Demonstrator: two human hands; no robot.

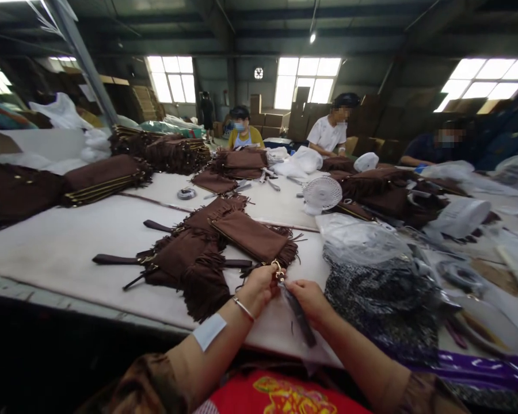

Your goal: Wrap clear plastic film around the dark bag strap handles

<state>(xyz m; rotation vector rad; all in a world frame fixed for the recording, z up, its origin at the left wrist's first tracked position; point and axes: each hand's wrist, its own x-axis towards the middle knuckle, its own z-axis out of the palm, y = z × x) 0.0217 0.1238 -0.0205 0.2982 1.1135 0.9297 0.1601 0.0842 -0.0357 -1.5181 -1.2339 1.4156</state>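
Observation:
Just below a brown fringed pouch (254, 234), my two hands meet over the table. My left hand (261, 286) is closed, its fingers pinching a gold metal clasp (279, 275) at the pouch's zip end. From the right, my right hand (309, 300) grips the upper end of a dark wrist strap (301, 322), which hangs down and seems to be in a clear plastic sleeve. The strap's end is close to the clasp; whether they are joined I cannot tell. More fringed pouches (183, 259) with straps lie overlapping to the left.
Stacks of brown pouches (106, 178) stand at the back left. A white fan (322, 193) is beyond my hands. To the right lies a clear bag of dark straps (380, 299), with a roll of tape (186, 194) farther back. Several people (330, 129) work across the table.

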